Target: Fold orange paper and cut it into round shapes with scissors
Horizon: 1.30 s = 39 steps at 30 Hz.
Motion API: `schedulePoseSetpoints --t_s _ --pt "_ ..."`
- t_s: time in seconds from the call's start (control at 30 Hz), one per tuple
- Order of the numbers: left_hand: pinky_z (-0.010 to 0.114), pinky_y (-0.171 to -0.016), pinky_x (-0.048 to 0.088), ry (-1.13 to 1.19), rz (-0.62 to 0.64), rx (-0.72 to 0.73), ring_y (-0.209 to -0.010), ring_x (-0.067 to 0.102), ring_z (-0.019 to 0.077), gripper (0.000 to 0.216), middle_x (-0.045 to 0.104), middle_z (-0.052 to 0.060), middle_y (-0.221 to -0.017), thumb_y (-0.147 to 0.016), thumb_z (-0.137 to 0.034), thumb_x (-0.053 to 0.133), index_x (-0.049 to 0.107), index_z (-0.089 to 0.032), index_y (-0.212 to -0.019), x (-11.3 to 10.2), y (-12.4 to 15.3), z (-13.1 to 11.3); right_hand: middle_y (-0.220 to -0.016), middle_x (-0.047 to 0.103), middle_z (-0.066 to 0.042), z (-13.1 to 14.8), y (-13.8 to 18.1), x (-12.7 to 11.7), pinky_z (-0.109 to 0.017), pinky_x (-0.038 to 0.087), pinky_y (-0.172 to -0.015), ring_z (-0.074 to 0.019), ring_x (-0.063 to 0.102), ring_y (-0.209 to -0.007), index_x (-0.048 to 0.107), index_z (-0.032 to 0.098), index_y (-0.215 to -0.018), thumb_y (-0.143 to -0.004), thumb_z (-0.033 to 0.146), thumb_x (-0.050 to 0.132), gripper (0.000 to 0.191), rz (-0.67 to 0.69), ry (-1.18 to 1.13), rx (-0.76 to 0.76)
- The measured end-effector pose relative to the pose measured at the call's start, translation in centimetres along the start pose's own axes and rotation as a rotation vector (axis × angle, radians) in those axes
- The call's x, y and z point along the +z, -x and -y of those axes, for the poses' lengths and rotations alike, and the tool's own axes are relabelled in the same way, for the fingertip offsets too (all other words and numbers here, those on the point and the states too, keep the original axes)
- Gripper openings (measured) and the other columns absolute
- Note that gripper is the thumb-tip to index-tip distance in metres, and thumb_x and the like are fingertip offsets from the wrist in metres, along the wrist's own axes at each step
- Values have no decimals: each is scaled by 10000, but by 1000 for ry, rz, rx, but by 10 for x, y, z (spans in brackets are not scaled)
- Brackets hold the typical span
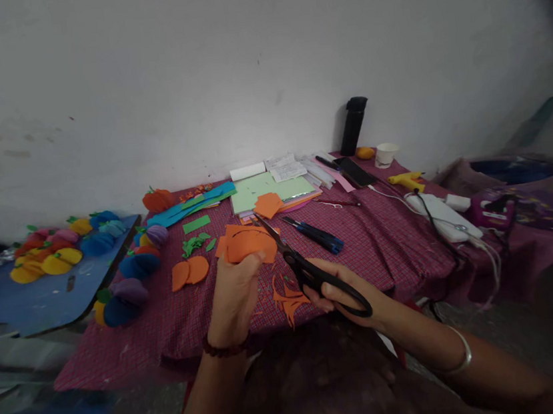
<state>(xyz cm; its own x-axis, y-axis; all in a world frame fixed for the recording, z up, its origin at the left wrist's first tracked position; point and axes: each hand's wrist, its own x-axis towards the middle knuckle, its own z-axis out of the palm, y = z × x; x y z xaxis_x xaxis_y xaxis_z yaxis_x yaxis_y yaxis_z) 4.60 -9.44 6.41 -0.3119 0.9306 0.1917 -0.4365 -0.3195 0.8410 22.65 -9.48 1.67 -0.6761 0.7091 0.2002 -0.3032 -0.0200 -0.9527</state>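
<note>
My left hand is closed on a folded stack of orange paper, held up over the near edge of the table. My right hand grips black-handled scissors, whose blades point up and left into the orange paper. Orange paper scraps lie on the red checked tablecloth just below the scissors. A beaded bracelet circles my left wrist and a metal bangle my right.
Orange cut-outs, green bits, a blue-handled tool and stacked coloured sheets lie on the table. Paper pumpkins sit on a blue board at the left. A glue gun, cup, black flask and cables are at the right.
</note>
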Motion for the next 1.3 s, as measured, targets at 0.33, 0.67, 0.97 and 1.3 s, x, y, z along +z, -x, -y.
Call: schedulePoseSetpoints --t_s 0.33,0.67,0.97,1.3 --pt "257 -624 438 9 47 -71 -605 519 111 160 588 -20 -656 -555 -111 715 618 -170 -667 -1 -1 -7 -657 361 52 2 3 -4 -204 198 -461 -52 261 -519 551 140 -1058 -832 561 609 481 0 18 -20" --pt "250 -581 420 -28 174 -72 -562 486 100 169 570 -22 -617 -547 -135 771 642 -167 -652 -12 -10 -8 -645 399 31 15 8 -16 -200 269 -478 -76 325 -546 562 118 -1272 -845 539 608 602 -4 177 -7" --pt "244 -581 406 -86 173 -237 -550 493 91 178 561 -28 -571 -516 -147 768 595 -140 -551 -13 -12 -14 -707 500 0 20 11 -28 -202 372 -547 -95 437 -611 570 128 -1297 -836 511 632 602 -11 265 1" --pt "257 -576 381 -103 178 -310 -531 467 89 189 553 -30 -562 -482 -146 758 583 -138 -553 -14 -14 -17 -671 441 26 17 16 -30 -176 273 -460 -62 332 -531 538 133 -1319 -869 509 590 588 16 263 26"
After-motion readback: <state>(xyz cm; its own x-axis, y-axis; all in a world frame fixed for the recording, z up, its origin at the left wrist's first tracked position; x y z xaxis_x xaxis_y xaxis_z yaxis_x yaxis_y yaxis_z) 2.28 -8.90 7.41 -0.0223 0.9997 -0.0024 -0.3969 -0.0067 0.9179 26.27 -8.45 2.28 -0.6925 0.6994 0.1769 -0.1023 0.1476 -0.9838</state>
